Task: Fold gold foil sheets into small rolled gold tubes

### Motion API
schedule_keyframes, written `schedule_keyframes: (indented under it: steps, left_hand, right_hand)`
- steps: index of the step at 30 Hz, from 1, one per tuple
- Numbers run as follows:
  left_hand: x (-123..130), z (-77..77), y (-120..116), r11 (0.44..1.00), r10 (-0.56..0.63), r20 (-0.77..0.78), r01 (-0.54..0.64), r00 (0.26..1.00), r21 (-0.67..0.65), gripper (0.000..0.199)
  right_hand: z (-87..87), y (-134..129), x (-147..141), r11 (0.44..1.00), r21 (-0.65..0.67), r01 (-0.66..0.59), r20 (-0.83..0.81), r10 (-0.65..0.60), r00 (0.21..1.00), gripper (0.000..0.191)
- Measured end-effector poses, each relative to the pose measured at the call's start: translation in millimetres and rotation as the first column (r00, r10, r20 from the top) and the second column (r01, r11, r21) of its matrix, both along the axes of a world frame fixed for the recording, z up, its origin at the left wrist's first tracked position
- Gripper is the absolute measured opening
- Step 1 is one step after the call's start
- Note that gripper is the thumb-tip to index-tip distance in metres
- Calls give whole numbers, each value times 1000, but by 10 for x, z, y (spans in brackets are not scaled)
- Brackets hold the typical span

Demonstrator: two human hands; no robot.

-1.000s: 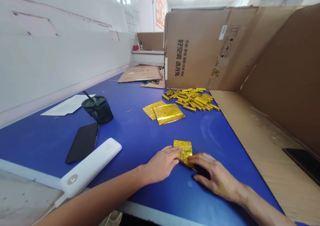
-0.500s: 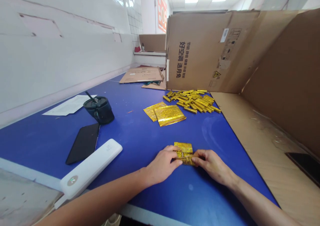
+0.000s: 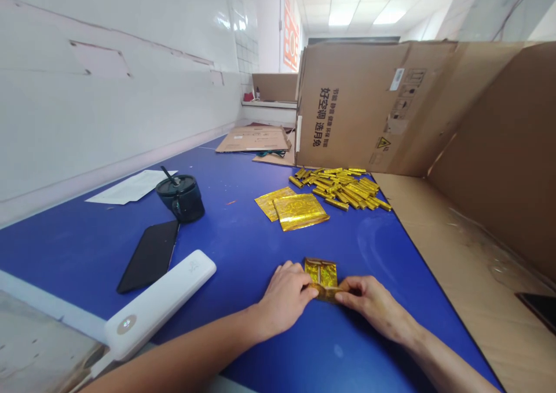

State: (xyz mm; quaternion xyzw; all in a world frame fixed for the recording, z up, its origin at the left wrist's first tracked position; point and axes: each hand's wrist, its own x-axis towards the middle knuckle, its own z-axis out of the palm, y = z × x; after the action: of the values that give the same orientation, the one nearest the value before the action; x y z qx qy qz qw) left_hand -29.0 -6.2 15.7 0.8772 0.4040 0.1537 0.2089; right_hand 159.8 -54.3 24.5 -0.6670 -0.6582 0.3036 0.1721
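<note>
A small gold foil sheet (image 3: 328,273) lies on the blue table, its near edge folded or rolled up. My left hand (image 3: 286,294) pinches the left end of that near edge between thumb and fingers. At the right end, my right hand (image 3: 369,301) grips the same edge. Beyond my hands lie flat gold sheets (image 3: 300,211), partly overlapping. Farther back is a pile of gold rolls (image 3: 347,189), several of them slim tubes.
On the left are a dark lidded mug (image 3: 185,202), a black phone (image 3: 150,255), a long white device (image 3: 160,306) and white paper (image 3: 130,188). A large cardboard box (image 3: 360,109) stands at the back right, near flat cardboard (image 3: 252,138).
The near edge of the small gold sheet has been lifted and curled, and its far part now shows more. The whole scene has shifted slightly down in the view.
</note>
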Motion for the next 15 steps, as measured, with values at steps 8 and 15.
schedule_keyframes:
  steps: [8, 15]
  left_hand:
    - [-18, 19, 10, 997, 14, 56, -9, 998, -79, 4]
    - [-66, 0, 7, 998, 9, 92, -3, 996, -65, 7]
  right_hand:
    - [47, -55, -34, 995, 73, -69, 24, 67, 997, 29]
    - [14, -18, -56, 998, 53, -31, 150, 23, 988, 27]
